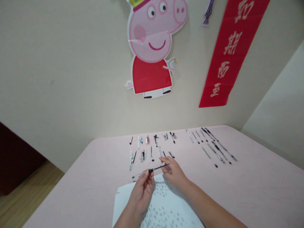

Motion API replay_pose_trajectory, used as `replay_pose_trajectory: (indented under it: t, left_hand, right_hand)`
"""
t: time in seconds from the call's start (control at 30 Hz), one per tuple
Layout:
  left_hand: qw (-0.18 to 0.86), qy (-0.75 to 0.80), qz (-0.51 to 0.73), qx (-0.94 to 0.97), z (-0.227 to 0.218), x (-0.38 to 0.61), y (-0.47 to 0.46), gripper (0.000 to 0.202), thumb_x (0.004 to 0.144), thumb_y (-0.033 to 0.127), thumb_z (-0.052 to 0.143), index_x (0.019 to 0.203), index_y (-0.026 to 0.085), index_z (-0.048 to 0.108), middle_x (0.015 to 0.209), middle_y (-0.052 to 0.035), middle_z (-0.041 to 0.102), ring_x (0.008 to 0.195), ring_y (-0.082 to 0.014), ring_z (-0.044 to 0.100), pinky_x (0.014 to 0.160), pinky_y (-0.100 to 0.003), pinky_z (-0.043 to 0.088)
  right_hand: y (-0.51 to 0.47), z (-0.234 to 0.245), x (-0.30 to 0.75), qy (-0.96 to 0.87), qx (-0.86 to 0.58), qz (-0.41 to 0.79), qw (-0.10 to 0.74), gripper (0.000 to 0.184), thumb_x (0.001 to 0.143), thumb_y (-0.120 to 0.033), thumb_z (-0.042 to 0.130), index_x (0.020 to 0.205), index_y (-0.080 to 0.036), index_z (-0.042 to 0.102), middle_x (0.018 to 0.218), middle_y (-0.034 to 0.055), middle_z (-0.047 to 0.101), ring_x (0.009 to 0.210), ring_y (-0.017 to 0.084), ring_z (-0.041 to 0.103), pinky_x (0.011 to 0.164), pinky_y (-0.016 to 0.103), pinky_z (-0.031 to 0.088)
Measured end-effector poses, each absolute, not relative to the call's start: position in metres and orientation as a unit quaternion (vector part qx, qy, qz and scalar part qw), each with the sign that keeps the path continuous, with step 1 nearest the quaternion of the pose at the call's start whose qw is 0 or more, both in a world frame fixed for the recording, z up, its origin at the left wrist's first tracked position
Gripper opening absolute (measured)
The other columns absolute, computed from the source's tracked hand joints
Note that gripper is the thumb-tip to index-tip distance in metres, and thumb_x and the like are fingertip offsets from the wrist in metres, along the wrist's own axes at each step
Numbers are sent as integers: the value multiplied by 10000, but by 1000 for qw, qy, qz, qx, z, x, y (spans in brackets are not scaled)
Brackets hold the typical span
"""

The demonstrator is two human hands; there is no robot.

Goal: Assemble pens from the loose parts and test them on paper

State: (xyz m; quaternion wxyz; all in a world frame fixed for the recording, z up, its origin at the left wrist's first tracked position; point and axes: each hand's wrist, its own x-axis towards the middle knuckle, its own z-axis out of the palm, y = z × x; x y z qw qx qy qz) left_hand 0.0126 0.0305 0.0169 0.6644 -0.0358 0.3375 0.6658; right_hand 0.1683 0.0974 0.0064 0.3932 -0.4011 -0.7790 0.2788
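My left hand (142, 190) pinches the near end of a thin black pen refill (158, 168) and holds it slanted above the table. My right hand (173, 171) is closed at the refill's far end, fingers curled round its tip. Both hands hover over a white sheet of paper (163, 209) covered with small dark marks, which lies on the pink table (95, 177). A clear pen barrel part (136, 175) lies just left of my left fingers.
Several pen parts (152, 147) lie in two rows beyond my hands. Several whole pens and refills (215, 145) lie at the right rear. A cartoon pig cutout (152, 47) and a red banner (228, 53) hang on the wall. Wooden floor (21, 196) shows left.
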Motion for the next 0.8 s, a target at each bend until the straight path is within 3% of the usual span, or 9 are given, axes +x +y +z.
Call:
replay_pose_trajectory:
  t: [0.13,0.3,0.5,0.63,0.8]
  left_hand:
    - [663,337,666,-59,20,13,30,255,862,-24,475,710,52,665,665,-101,716,575,-111,682,558,-191,587]
    - [662,334,668,-65,20,13,30,244,865,-14,482,711,46,661,666,-104,715,581,-113,684,564,-192,589]
    - [665,336,665,-49,19,14,30,257,867,-21,467,705,42,657,656,-109,713,568,-118,682,539,-195,583]
    - [664,342,663,-43,19,14,29,244,864,-18,478,714,48,659,660,-103,714,571,-118,683,533,-191,579]
    - [661,347,664,-42,18,13,29,236,858,-23,486,710,49,656,652,-97,711,566,-116,680,526,-190,577]
  right_hand:
    - [114,7,187,-779,-512,124,340,419,784,-84,460,1157,-183,625,1135,114,588,1088,234,490,976,385,378]
    - [119,2,196,-799,-551,57,233,357,842,-151,470,1153,-155,644,1258,134,564,1201,265,436,1041,413,305]
    - [118,2,194,-804,-538,30,252,238,837,-154,505,929,-152,724,1023,111,670,1026,238,541,968,364,353]
    - [118,5,196,-800,-541,34,259,191,801,-107,525,814,-161,707,867,76,656,855,200,571,827,309,403]
    - [120,3,198,-785,-561,27,261,146,787,-113,532,738,-165,659,801,73,626,814,208,558,774,313,404]
